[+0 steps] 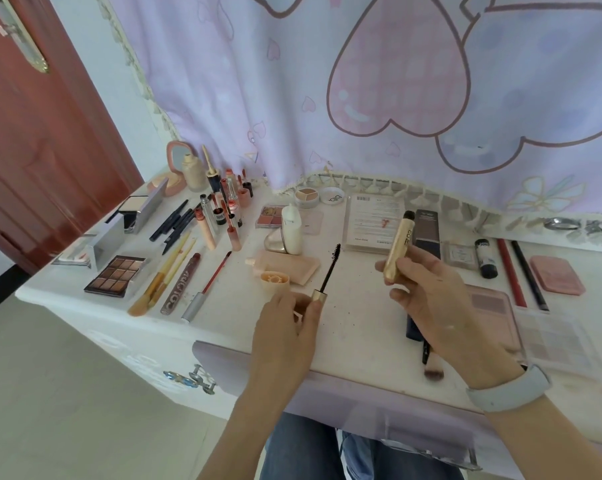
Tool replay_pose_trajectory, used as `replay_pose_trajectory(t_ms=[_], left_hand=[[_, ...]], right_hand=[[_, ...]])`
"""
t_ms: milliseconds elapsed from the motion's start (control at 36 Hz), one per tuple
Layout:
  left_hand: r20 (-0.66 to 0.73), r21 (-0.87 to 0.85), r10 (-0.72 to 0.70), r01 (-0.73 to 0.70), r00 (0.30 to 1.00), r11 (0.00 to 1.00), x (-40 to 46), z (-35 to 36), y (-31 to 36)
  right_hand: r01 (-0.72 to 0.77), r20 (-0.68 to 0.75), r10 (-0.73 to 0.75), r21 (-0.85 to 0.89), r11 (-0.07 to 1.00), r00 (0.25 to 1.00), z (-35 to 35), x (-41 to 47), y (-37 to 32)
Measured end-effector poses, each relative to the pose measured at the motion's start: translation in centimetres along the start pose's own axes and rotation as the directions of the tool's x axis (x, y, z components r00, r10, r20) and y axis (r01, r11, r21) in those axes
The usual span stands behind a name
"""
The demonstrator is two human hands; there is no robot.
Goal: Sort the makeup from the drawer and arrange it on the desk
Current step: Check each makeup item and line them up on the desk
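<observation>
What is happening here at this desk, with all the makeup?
A person sits at a white desk covered with makeup. The left hand pinches a black mascara wand with a gold cap; the right hand holds its gold mascara tube, open. Brown eyeshadow palette and brushes lie left.

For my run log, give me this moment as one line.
left hand: holds mascara wand | right hand: holds gold mascara tube | state: uncapped, above desk
</observation>
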State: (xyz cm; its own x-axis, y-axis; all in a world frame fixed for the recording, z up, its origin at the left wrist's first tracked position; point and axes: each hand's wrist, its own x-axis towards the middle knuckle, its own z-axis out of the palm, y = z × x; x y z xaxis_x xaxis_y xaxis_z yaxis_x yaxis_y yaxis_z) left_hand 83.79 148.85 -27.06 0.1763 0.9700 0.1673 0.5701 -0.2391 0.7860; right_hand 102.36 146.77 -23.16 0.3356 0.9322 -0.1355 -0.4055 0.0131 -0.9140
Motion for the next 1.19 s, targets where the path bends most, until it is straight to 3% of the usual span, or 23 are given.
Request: replay_pose_trajectory(t_ms=[83,194,306,444,528,611,833,1028,1194], left_hand=[[-0.062,0.097,0.030,-0.024,0.998,0.995,0.4,0.6,0.3],[-0.079,0.220,0.056,-0.037,0.995,0.975,0.6,1.4,0.9],[-0.100,0.291,0.063,-0.032,0.993,0.956,0.5,1.9,1.0],[-0.143,0.234,0.056,-0.022,0.988,0.972,0.3,2.0,1.1],[-0.123,0.214,0.062,-0.034,0.990,0.976,0.3,1.8,1.0],[-0.098,0.176,0.085,-0.067,0.992,0.982,0.2,1.6,0.7],[-0.057,0.150,0.195,-0.185,0.979,0.971,-0.2,1.0,-0.4],[-0.006,0.131,0.193,-0.191,0.981,0.973,-0.1,0.7,-0.7],[0.048,0.140,0.216,-0.221,0.975,0.965,-0.3,0.5,-0.9]], right_hand=[[0.138,0.023,-0.141,-0.407,0.903,0.990,-0.2,-0.3,-0.1],[0.251,0.124,-0.250,-0.778,0.576,0.960,0.1,-1.1,0.6],[0.293,0.196,-0.286,-0.888,0.353,0.938,0.8,-2.1,1.7],[0.319,0.292,-0.309,-0.947,0.041,0.905,1.6,-2.5,3.2],[0.311,0.317,-0.288,-0.948,-0.068,0.904,2.0,-2.5,4.2],[0.302,0.320,-0.280,-0.947,-0.107,0.905,2.1,-2.1,4.9],[0.383,0.380,-0.257,-0.923,-0.039,0.889,2.1,-2.3,5.4],[0.508,0.489,-0.234,-0.861,0.022,0.840,1.6,-3.3,5.2],[0.540,0.536,-0.179,-0.841,-0.025,0.825,1.1,-3.4,5.2]])
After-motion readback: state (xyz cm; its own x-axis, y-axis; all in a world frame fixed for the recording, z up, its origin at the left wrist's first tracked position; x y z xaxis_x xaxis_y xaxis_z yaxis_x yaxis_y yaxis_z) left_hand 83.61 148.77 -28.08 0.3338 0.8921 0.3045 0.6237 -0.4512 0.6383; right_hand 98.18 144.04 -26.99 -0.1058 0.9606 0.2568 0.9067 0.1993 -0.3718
